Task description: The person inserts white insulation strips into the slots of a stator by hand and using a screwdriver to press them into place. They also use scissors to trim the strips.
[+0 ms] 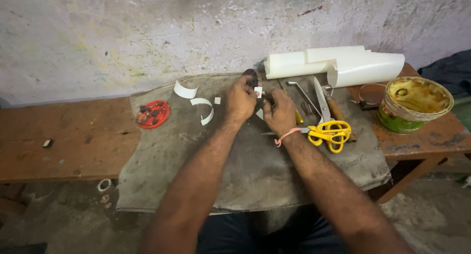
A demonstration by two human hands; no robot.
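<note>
A small dark oval piece [251,77] is pinched upright in the fingers of the left hand [240,101], raised over a grey cloth [255,170] spread across a worn wooden bench [68,136]. The right hand [279,112] is curled close beside it, touching a white scrap [258,91]; its grip cannot be told. Yellow-handled scissors [329,131], 2 curled white strips [196,99], rolled white sheets [338,65] and a glue-smeared tin [414,104] are laid within reach.

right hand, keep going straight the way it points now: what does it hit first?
Probably the small white piece pinched at the fingertips of the right hand, then the left hand. Depth is unclear from this view.
</note>
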